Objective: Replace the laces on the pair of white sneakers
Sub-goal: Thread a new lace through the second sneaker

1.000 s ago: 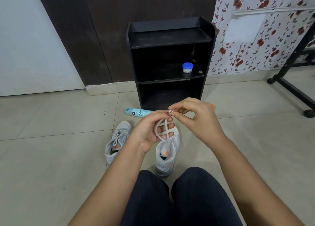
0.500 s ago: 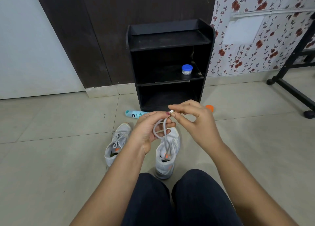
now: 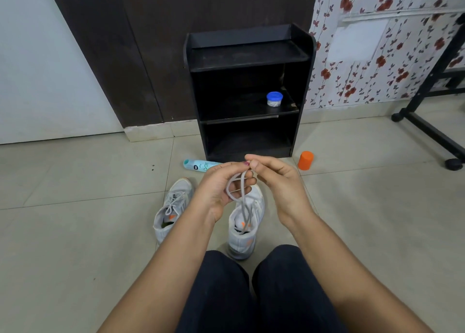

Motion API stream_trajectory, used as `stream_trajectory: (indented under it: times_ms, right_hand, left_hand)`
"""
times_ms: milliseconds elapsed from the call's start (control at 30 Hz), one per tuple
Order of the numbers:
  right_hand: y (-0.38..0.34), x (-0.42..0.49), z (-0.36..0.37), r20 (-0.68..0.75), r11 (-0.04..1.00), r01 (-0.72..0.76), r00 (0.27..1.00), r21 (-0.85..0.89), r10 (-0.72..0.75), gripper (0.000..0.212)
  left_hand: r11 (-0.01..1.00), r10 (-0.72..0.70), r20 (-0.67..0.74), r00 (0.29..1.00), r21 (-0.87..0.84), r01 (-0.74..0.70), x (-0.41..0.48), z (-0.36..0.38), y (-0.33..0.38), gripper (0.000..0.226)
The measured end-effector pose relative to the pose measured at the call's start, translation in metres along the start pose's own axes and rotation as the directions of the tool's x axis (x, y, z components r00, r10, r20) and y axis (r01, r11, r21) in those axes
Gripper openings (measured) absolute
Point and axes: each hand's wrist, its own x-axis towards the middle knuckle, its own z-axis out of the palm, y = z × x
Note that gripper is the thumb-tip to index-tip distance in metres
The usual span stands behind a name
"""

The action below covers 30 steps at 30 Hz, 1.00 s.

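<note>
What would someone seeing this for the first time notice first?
The left hand and right hand meet mid-frame, pinching a grey lace that hangs into the sneaker below. A laced sneaker lies to its left; behind stands a black shelf holding a blue-lidded jar.

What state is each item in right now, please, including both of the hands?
White sneaker on the left: laced, lying on the floor.
White sneaker between the knees: upright on the floor.
Grey shoelace: looped, trailing into that sneaker.
Left hand: pinches the lace.
Right hand: pinches the lace.
Teal spray can: lying on its side.
Orange plastic cap: standing on the floor.
Small blue-lidded jar: closed, on the black shelf.
</note>
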Motion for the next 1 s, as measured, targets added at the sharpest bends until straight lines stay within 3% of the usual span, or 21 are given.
stream_trajectory:
  times_ms: [100,200,267,333,400,433,467,500,533,600,667,733,800,1000]
  right_hand:
    - [0.008,0.006,0.005,-0.079,0.973,-0.138,0.985,0.188,0.155,0.015]
    - [0.01,0.018,0.002,-0.127,0.857,-0.146,0.963,0.494,0.237,0.014]
    - [0.01,0.027,-0.004,-0.183,0.818,-0.133,0.943,0.559,0.279,0.015]
    - [0.014,0.035,-0.012,-0.223,0.815,-0.107,0.934,0.57,0.279,0.017]
    - [0.021,0.043,-0.031,-0.334,0.922,-0.019,0.929,0.388,0.16,0.018]
    - [0.026,0.045,-0.044,-0.376,0.991,0.049,0.927,0.122,0.001,0.018]
    - [0.034,0.047,-0.059,-0.335,0.966,0.113,0.923,-0.233,-0.189,0.017]
    - [0.044,0.047,-0.074,-0.207,0.803,0.16,0.921,-0.575,-0.331,0.015]
    - [0.057,0.048,-0.088,-0.061,0.561,0.173,0.926,-0.81,-0.373,0.014]
    - [0.087,0.05,-0.113,0.11,0.144,0.153,0.957,-0.978,-0.269,0.011]
    - [0.115,0.048,-0.132,0.09,-0.103,0.084,0.995,-0.991,-0.053,0.011]
    - [0.136,0.041,-0.153,0.007,-0.231,0.036,0.992,-0.972,0.125,0.019]
    - [0.155,0.031,-0.172,-0.068,-0.286,-0.002,0.973,-0.958,0.219,0.023]
    - [0.18,0.029,-0.177,-0.095,-0.316,-0.01,0.963,-0.949,0.254,0.025]
  left_hand:
    - [0.992,0.004,-0.011,1.0,0.125,-0.002,0.008,-0.001,-0.006,0.01]
    - [0.97,0.076,-0.03,0.997,0.234,-0.067,0.015,-0.003,-0.015,0.015]
    - [0.956,0.07,-0.003,0.998,0.284,-0.067,0.02,-0.004,-0.022,0.018]
    - [0.965,-0.024,0.082,0.996,0.261,0.002,0.024,-0.006,-0.025,0.027]
    - [0.974,-0.145,0.171,0.974,0.196,0.111,0.03,-0.013,-0.024,0.035]
    - [0.975,-0.177,0.195,0.965,0.171,0.144,0.033,-0.018,-0.023,0.036]
    - [0.976,-0.19,0.205,0.96,0.149,0.161,0.037,-0.025,-0.022,0.036]
    - [0.978,-0.192,0.205,0.96,0.125,0.169,0.04,-0.03,-0.021,0.036]
    - [0.98,-0.188,0.195,0.963,0.099,0.172,0.045,-0.035,-0.019,0.036]
    - [0.983,-0.182,0.167,0.969,0.047,0.176,0.054,-0.042,-0.016,0.037]
    - [0.984,-0.175,0.157,0.972,-0.013,0.18,0.061,-0.045,-0.01,0.038]
    - [0.985,-0.15,0.161,0.975,-0.058,0.162,0.067,-0.047,-0.001,0.038]
    - [0.991,-0.109,0.172,0.979,-0.056,0.121,0.073,-0.047,0.005,0.038]
    - [0.984,0.044,0.094,0.995,0.168,-0.059,0.092,-0.034,-0.006,0.036]
